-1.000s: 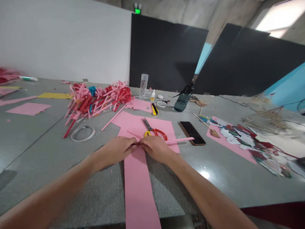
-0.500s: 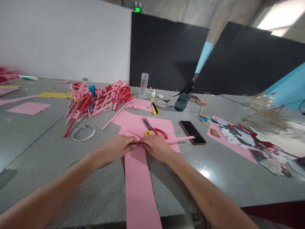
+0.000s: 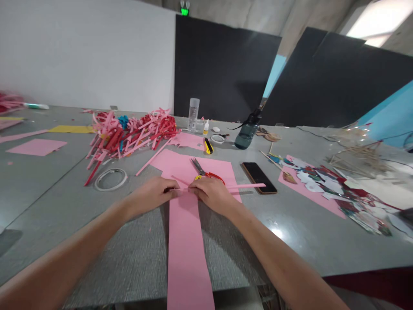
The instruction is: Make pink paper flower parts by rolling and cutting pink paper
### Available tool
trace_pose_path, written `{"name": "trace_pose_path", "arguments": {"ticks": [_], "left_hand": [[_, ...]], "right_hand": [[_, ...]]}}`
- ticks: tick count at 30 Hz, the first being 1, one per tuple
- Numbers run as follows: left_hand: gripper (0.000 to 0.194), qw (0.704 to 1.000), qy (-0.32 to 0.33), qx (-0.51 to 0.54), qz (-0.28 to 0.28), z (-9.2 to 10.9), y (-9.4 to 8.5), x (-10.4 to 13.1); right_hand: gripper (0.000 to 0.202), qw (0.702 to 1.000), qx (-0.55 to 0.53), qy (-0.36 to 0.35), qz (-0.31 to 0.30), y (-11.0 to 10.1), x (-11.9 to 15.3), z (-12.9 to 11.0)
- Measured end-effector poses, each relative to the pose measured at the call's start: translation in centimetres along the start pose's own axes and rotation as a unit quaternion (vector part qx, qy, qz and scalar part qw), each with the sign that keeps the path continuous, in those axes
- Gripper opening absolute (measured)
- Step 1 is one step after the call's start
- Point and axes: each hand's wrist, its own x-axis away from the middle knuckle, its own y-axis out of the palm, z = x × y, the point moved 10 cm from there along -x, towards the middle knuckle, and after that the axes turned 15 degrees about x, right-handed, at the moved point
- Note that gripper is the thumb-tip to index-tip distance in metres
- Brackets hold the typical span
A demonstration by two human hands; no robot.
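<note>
A narrow pink paper strip [image 3: 247,186] runs crosswise between my hands, its long end sticking out to the right. My left hand [image 3: 158,190] pinches it on the left, and my right hand [image 3: 209,194] pinches it close by, fingers bent. Under the hands a wide pink paper band [image 3: 187,254] hangs down over the table's front edge. Scissors [image 3: 200,167] with red and yellow handles lie just behind my right hand, on a pink sheet [image 3: 222,167]. The right hand partly hides the handles.
A tape roll [image 3: 110,179] and a pile of pink and red strips [image 3: 129,133] are on the left. Behind are a cutter [image 3: 208,146], a clear bottle [image 3: 193,114] and a dark bottle [image 3: 247,132]. A phone [image 3: 259,178] and paper cutouts [image 3: 325,185] lie to the right.
My left hand has moved slightly left and up, so the fingertips of the two hands are farther apart, with pink paper showing between them. The view has shifted slightly.
</note>
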Motion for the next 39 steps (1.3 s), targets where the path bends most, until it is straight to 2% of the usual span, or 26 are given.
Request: {"name": "trace_pose_path", "arguments": {"ticks": [5,12,19,32,39], "left_hand": [[0.034,0.999,0.037,0.0,0.014,0.8,-0.3,-0.1],[0.034,0.998,0.035,-0.046,0.014,0.9,0.0,0.1],[0.029,0.997,0.053,-0.049,0.034,1.6,-0.7,0.4],[0.029,0.998,0.05,-0.036,0.032,1.3,-0.6,0.5],[0.03,0.991,0.063,-0.106,0.053,1.1,-0.8,0.5]], "right_hand": [[0.017,1.0,-0.01,0.005,0.013,-0.4,0.0,0.5],[0.018,1.0,-0.01,0.01,-0.011,0.1,0.1,0.5],[0.019,0.999,-0.026,0.023,0.003,-0.6,0.1,1.2],[0.017,0.999,-0.022,0.026,0.0,-0.8,0.1,1.1],[0.017,0.999,-0.021,0.029,0.001,-1.0,0.0,1.0]]}}
